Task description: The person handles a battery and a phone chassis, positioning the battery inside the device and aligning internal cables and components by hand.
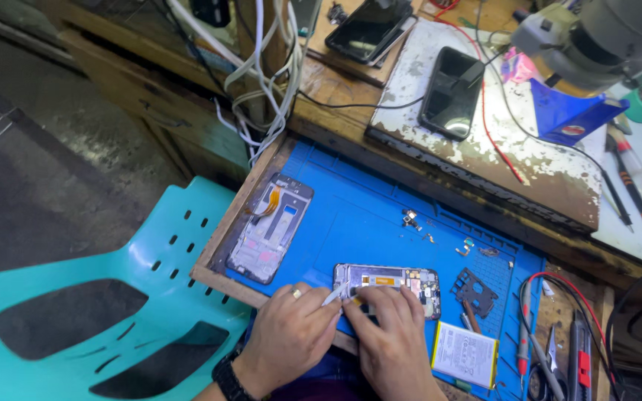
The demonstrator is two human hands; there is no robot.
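Observation:
An opened phone (395, 286) lies on the blue work mat (351, 215), its inner parts facing up. My left hand (287, 334), with a ring and a dark wristwatch, holds a thin pale pry tool (334, 295) whose tip touches the phone's left end. My right hand (391, 338) presses its fingers on the phone's near edge. A separate phone frame with an orange flex cable (270, 226) rests at the mat's left side.
A white battery (464, 355), a dark cover plate (473, 291) and small loose parts (412, 218) lie on the mat. Screwdrivers and tweezers (551, 356) sit at right. Two dark phones (451, 93) rest on a worn board behind. A turquoise plastic chair (113, 297) stands at left.

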